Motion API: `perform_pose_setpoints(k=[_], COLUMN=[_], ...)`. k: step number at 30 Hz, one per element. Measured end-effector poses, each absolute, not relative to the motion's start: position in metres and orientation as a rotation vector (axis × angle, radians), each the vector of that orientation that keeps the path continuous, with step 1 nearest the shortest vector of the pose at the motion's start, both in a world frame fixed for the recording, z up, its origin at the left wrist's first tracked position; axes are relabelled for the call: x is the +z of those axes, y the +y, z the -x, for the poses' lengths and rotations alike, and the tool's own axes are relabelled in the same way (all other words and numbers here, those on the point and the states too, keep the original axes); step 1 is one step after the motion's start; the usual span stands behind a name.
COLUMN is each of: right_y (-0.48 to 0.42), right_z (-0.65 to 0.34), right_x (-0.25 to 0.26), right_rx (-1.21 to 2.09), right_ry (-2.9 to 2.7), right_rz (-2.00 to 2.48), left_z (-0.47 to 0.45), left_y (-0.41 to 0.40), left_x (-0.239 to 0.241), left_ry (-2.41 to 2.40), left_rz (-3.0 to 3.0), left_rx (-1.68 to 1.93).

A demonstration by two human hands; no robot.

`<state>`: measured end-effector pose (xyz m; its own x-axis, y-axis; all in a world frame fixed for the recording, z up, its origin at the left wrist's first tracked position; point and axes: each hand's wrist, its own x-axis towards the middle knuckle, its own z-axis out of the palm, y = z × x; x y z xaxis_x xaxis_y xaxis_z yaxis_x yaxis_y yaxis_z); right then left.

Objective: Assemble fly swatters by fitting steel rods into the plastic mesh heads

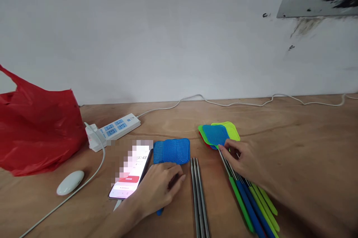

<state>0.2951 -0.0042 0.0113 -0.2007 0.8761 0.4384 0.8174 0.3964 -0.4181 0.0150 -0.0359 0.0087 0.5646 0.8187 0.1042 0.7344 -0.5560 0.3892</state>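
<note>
Nearest the camera lie slim metal rods (198, 200), a bunch running out past the bottom edge of my view, and I take them as my landmark on the wooden tabletop (307, 145). To the right of the rods I see coloured swatters (216, 133), their mesh heads in blue, green and yellow-green with a sliver of red, stacked over one another at the far end, their handles slanting toward the near right. There the right hand (243, 158) has its grip closed, thumb and forefinger pinching at the neck just below the top blue head. Just left of the rods, blue swatters (176, 151) lie with heads overlapping, and the left hand (162, 182) lies over their lower part, fingers bent; it hides what is under the palm, so I cannot tell whether that grip holds anything. Farther left of the rods, near that hand, a phone (130, 182) shows a lit screen, partly pixelated. Well to the far left of the rods I make out a white power strip (120, 127), a pale cable (84, 184) running past a white oval device (70, 183), and a red plastic bag (41, 126). Beyond the rods, a thin cord (240, 104) follows the pale wall (173, 37).
</note>
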Motion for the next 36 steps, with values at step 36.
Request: perform_pose_setpoints(k=[36], right_y=[-0.013], right_z=[-0.298], right_x=[-0.005], right_rx=[-0.131], right_ry=[-2.220], right_rz=[1.775], left_z=[-0.008], left_y=[-0.036], left_x=[0.004], left_ry=[1.380], left_rz=[-2.491], left_rx=[0.664])
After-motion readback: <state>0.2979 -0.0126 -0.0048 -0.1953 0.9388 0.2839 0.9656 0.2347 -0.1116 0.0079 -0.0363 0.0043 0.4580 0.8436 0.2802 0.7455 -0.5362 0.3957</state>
